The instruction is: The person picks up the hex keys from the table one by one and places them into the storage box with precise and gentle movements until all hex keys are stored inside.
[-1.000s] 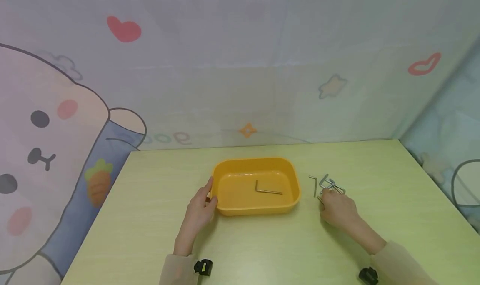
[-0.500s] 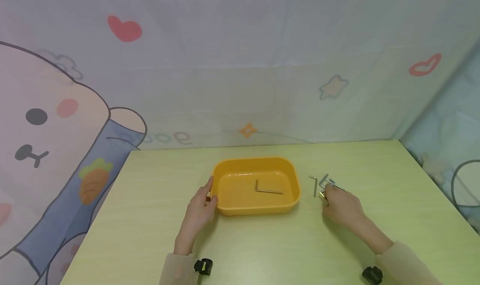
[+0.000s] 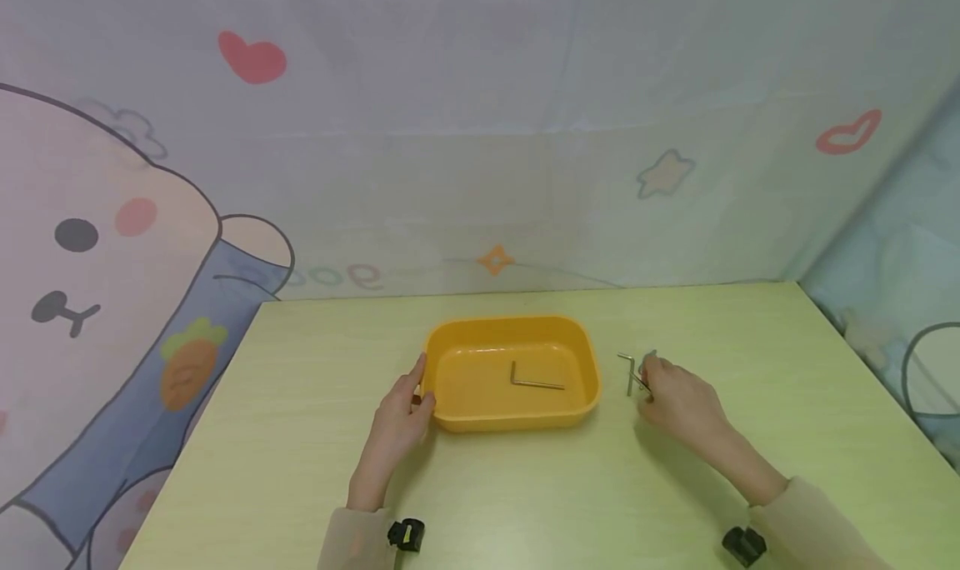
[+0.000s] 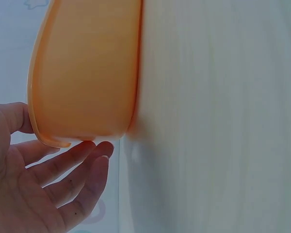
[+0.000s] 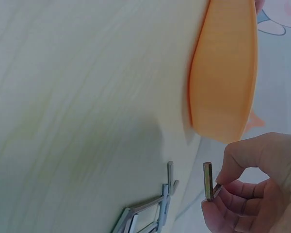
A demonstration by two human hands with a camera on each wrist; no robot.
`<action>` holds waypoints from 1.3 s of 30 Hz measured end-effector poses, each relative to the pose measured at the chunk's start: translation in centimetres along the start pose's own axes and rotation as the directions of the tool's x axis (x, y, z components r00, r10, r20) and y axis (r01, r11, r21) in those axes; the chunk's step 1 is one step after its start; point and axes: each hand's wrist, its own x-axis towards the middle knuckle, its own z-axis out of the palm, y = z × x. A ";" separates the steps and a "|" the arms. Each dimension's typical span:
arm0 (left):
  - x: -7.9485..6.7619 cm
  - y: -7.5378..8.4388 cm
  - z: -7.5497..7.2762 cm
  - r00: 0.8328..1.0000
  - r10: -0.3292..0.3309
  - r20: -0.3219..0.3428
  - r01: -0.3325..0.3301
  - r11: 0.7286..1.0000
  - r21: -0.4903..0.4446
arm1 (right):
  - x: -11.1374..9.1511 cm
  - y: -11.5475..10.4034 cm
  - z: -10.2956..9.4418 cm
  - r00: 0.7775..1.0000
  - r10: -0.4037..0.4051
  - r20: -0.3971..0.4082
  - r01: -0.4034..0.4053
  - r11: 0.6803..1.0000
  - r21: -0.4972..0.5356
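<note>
My left hand (image 3: 397,424) holds the left end of a yellow tray (image 3: 495,423), thumb at the rim and fingers against the end wall. One L-shaped hex key (image 3: 538,384) lies inside the tray. To the right of it, my right hand (image 3: 686,407) pinches another hex key (image 5: 208,181) between thumb and fingers, raised off the table. Several more metal hex keys (image 5: 144,209) lie together on the table near that hand, mostly hidden by it in the head view. A single hex key (image 3: 632,377) rests between the tray and the hand.
The pale wooden table (image 3: 510,495) stretches around the tray. A printed cloth (image 3: 465,137) with cartoon figures hangs along the back edge. Each wrist wears a small black camera, such as the left wrist's camera (image 3: 407,535).
My right hand has taken a hex key from the pile and lifted it a little, shifting slightly up and left. My left hand and the tray stay in place.
</note>
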 end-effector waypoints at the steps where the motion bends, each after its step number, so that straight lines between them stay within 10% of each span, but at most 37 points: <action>1: 0.0 0.0 0.0 1.000 0.000 0.000 0.000 1.000 0.000 | 0.1 -0.1 0.0 1.000 -0.007 -0.009 0.007 1.000 0.001; 39: 0.0 0.0 0.1 1.000 0.001 -0.003 -0.002 1.000 -0.006 | 4.2 -4.4 -1.8 0.971 -0.219 -0.091 0.224 0.974 0.043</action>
